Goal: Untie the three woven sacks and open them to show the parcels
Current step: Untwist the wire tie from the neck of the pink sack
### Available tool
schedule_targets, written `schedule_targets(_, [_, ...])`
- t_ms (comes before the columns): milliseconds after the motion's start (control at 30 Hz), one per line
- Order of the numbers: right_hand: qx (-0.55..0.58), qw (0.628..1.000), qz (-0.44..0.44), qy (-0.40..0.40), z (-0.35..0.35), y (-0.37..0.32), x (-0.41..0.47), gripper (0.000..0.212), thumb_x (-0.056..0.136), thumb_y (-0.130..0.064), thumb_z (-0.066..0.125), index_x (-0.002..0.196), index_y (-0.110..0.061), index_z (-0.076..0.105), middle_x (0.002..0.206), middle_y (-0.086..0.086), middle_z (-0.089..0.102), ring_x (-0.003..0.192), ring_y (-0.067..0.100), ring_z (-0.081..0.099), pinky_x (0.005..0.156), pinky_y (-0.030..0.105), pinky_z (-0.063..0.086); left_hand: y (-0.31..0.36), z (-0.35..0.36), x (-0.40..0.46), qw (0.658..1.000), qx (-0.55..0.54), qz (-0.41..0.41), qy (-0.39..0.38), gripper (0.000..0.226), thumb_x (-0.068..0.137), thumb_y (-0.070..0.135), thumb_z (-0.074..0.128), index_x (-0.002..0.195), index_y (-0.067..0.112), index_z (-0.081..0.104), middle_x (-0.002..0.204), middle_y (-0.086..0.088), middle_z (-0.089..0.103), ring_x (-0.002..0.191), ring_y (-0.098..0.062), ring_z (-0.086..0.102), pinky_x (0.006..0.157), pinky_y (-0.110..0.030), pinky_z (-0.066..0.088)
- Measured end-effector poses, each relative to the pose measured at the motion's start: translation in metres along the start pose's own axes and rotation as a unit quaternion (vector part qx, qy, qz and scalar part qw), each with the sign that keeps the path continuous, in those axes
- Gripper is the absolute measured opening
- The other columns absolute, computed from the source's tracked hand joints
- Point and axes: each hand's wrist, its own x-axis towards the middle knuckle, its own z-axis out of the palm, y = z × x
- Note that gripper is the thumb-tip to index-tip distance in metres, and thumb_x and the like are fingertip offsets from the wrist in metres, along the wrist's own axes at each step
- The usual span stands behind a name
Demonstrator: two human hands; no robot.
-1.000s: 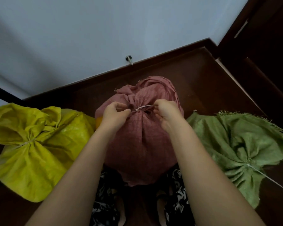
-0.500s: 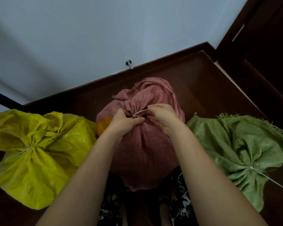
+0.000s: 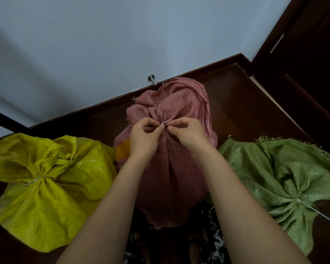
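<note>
Three tied woven sacks stand on the dark wooden floor. The red sack (image 3: 171,168) is in the middle, its neck gathered by a white string (image 3: 165,122). My left hand (image 3: 144,135) and my right hand (image 3: 187,133) meet at that neck, and both pinch the string with fingertips. An orange patch shows through the red sack's left side. The yellow sack (image 3: 46,187) sits to the left, tied with a white string (image 3: 33,181). The green sack (image 3: 286,178) sits to the right, its white string (image 3: 311,208) trailing to the right. No parcels are visible.
A pale wall with a dark skirting board runs behind the sacks, with a metal door stop (image 3: 151,79) on it. A dark wooden door (image 3: 312,63) stands at the right. Patterned black-and-white clothing (image 3: 211,250) and my feet show below the red sack.
My hands have come closer together at the red sack's knot, now pinching the string with fingertips. The camera has tilted, so the sacks sit lower in view.
</note>
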Motion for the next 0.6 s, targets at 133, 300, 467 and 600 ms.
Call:
schedule_targets(133, [-0.099,0.994,-0.050,0.006,-0.002,0.000,0.002,0.010,0.080,-0.014,0.074,0.077,-0.023,0.071,0.075,-0.010,0.068,0.073,0.002,0.062,0.073,0.019,0.050,0.007,0.001,-0.002,0.999,0.029,0.024,0.035,0.018,0.084,0.023,0.071,0.066,0.026,0.065,0.063,0.013,0.063,0.057,0.005,0.054,0.053,-0.006,0.037])
schedule_targets(300, [-0.219,0.967,-0.126,0.025,0.001,0.002,0.001,0.004,0.081,-0.021,0.073,0.084,-0.023,0.075,0.081,-0.011,0.069,0.075,0.001,0.061,0.070,0.015,0.046,0.008,0.002,-0.002,0.994,0.067,0.045,0.068,0.016,0.089,0.021,0.063,0.076,0.013,0.067,0.068,0.007,0.063,0.061,-0.001,0.054,0.049,-0.002,0.035])
schedule_targets(467, [-0.244,0.954,-0.172,0.018,0.002,0.001,-0.001,0.007,0.081,-0.022,0.073,0.087,-0.023,0.076,0.085,-0.010,0.070,0.076,0.001,0.060,0.071,0.018,0.047,0.007,0.002,0.002,0.999,-0.017,-0.005,0.050,0.018,0.090,0.012,0.061,0.076,0.001,0.061,0.071,-0.006,0.061,0.067,-0.014,0.055,0.062,-0.022,0.044])
schedule_targets(600, [-0.267,0.944,-0.193,0.009,0.004,-0.001,-0.002,0.011,0.078,-0.020,0.076,0.089,-0.021,0.076,0.089,-0.004,0.066,0.080,0.008,0.061,0.074,0.023,0.049,0.004,0.001,0.007,0.983,-0.138,-0.115,0.030,0.027,0.090,0.008,0.060,0.063,0.013,0.060,0.072,-0.004,0.061,0.081,-0.021,0.057,0.077,-0.037,0.050])
